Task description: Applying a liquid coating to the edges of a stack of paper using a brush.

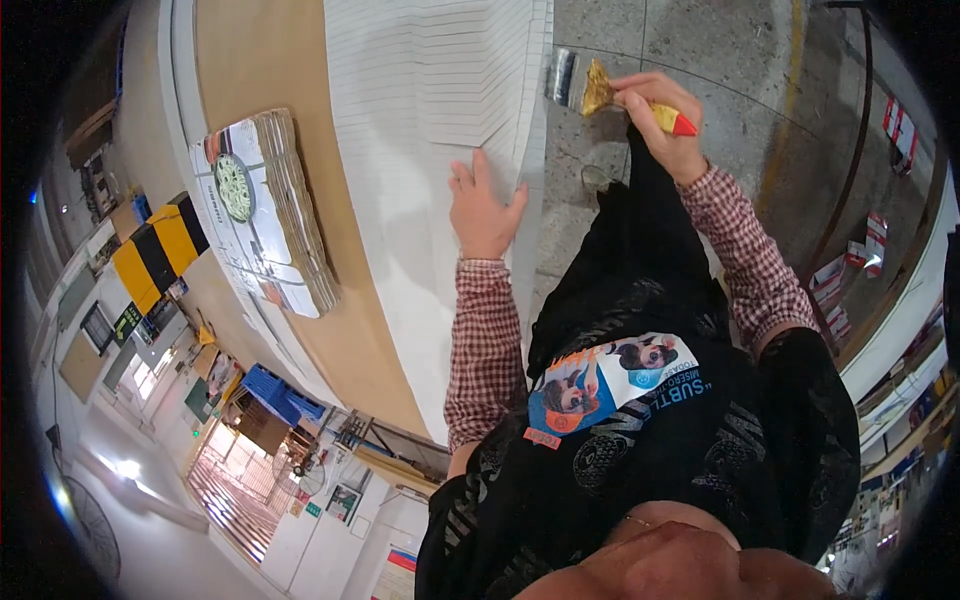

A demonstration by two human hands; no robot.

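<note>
My left hand (485,215) lies on a stack of white sheets (400,120), fingers spread. The sheets are fanned so that many thin parallel edges show, bending at an angle in front of my fingertips. To the right of the stack, my right hand (665,115) grips a paintbrush (597,88) by its yellow handle with a red end. The brush points left, its dark bristle end close to the stack's right edge. Whether the bristles touch the sheets I cannot tell.
Left of the sheets, a bundle of flat printed cardboard (255,205) lies on the brown tabletop (262,60). Grey concrete floor (720,50) runs along the right. Farther off are a yellow-and-black striped block (150,260), blue crates (275,395) and printed boxes (830,285) at right.
</note>
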